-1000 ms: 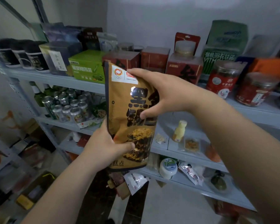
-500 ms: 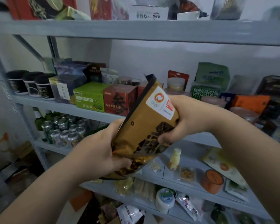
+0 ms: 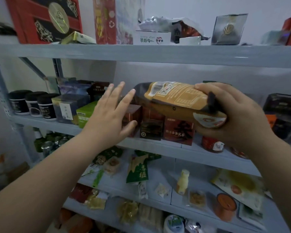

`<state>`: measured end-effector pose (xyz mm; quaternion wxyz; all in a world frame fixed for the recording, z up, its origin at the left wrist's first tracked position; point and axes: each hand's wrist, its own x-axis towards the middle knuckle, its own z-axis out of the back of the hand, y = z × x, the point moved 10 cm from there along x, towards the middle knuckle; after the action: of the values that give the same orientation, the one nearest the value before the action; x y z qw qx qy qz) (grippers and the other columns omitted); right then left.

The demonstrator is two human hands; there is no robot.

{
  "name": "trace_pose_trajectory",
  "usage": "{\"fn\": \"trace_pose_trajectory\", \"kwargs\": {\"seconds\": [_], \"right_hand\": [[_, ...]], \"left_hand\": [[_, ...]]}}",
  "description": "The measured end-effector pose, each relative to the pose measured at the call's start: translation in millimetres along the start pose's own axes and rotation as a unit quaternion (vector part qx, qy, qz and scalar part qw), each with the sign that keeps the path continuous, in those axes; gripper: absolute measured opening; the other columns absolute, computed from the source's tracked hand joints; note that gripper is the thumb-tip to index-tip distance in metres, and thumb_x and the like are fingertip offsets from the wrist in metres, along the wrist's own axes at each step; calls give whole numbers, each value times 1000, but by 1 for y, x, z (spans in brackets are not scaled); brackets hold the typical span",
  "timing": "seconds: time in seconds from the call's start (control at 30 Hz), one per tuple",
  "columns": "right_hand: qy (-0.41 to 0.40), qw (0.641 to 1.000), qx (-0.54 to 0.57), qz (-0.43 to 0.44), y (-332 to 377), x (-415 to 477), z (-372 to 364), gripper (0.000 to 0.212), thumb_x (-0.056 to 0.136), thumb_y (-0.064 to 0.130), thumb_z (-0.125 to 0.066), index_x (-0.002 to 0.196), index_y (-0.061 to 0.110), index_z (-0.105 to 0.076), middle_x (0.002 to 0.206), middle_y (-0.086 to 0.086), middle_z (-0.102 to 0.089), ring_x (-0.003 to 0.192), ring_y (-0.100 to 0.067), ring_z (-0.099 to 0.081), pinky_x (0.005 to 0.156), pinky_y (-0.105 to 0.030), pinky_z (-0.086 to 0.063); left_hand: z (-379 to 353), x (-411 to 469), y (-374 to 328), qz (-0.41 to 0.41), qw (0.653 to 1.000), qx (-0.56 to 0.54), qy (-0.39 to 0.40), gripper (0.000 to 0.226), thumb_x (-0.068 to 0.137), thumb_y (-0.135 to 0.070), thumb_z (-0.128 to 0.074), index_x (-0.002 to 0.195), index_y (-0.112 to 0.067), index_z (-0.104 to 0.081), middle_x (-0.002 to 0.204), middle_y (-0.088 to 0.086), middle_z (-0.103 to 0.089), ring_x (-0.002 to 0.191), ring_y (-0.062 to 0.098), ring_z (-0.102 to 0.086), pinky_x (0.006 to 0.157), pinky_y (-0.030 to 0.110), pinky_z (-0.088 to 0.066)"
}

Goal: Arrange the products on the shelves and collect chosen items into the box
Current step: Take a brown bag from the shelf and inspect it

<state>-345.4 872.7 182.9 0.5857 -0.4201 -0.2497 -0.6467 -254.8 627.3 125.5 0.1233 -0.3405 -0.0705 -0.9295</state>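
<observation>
The tan snack pouch point(image 3: 180, 101) is thin plastic film, glossy and a little wrinkled. The shelf board point(image 3: 158, 54) looks like grey painted metal, smooth and matt. The dark red tea boxes point(image 3: 178, 132) are cardboard with a light sheen.

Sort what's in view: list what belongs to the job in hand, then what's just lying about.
In the job:
brown snack bag, held sideways
right hand, gripping one end of it
left hand, open by its other end
middle shelf, likely where it goes

Lying about:
black-lidded jars
green box
red tea boxes
yellow bottle
orange tub
</observation>
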Motion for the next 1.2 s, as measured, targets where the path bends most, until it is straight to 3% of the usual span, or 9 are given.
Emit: {"fn": "trace_pose_trajectory", "kwargs": {"seconds": [0.23,0.33,0.43,0.53,0.63,0.73,0.93,1.03,1.2], "right_hand": [[4,989,-135,59,-10,34,-55,64,95,49,-62,146,12,-52,138,-23,-58,121,-45,-59,91,-56,-52],[41,982,-168,74,-18,59,-94,69,88,38,-74,147,13,-50,138,-24,-57,123,-46,-57,89,-57,-52],[79,976,-188,73,-26,90,-135,68,87,34,-67,149,14,-46,138,-25,-56,123,-46,-55,87,-57,-52],[142,964,-220,54,-40,117,-181,72,86,36,-68,151,19,-41,140,-22,-55,121,-45,-56,89,-58,-51],[201,953,-226,22,-60,141,-226,80,83,34,-76,151,27,-35,140,-15,-54,122,-41,-55,92,-56,-49],[240,942,-236,4,-80,163,-262,80,82,35,-75,151,29,-33,131,-10,-55,113,-36,-56,82,-46,-49],[276,933,-212,-94,-136,198,-311,77,80,58,-71,146,32,-41,117,-9,-58,103,-33,-61,76,-38,-50],[305,919,-212,-132,-164,204,-334,72,74,52,-75,138,30,-51,106,-6,-55,97,-31,-61,70,-36,-48],[384,875,-228,-185,-204,201,-367,79,69,50,-82,136,25,-50,113,-6,-52,102,-30,-58,75,-40,-43]], "left_hand": [[-65,33,32,-44,986,100,124,84,94,-68,-19,164,-24,-6,171,11,-8,157,36,-4,124,56,-14],[-80,51,46,-44,982,95,158,87,90,-71,-15,163,-21,-17,168,14,-18,155,39,-11,124,57,-14],[-92,68,52,-75,978,96,172,87,91,-70,-18,159,-18,-28,163,17,-29,152,43,-19,120,62,-23],[-109,83,65,-104,971,118,177,91,86,-74,-6,163,-26,-8,170,12,-12,156,36,-5,125,56,-12],[-124,98,83,-105,970,88,198,84,91,-76,-15,162,-35,1,171,2,-3,157,28,3,127,49,-6],[-134,110,103,-81,972,-17,219,82,88,-81,-20,160,-44,-10,171,-4,-9,157,22,-1,127,48,-11],[-151,154,137,-105,966,-33,234,83,91,-81,-26,161,-36,-18,169,-2,-18,156,18,-9,122,30,-8],[-159,181,151,-108,964,-43,241,76,96,-73,-33,160,-35,-22,167,-2,-25,152,18,-19,118,30,-19],[-195,224,175,-52,948,-119,289,75,93,-77,-36,156,-38,-31,163,-2,-31,145,18,-32,116,30,-29]]}}
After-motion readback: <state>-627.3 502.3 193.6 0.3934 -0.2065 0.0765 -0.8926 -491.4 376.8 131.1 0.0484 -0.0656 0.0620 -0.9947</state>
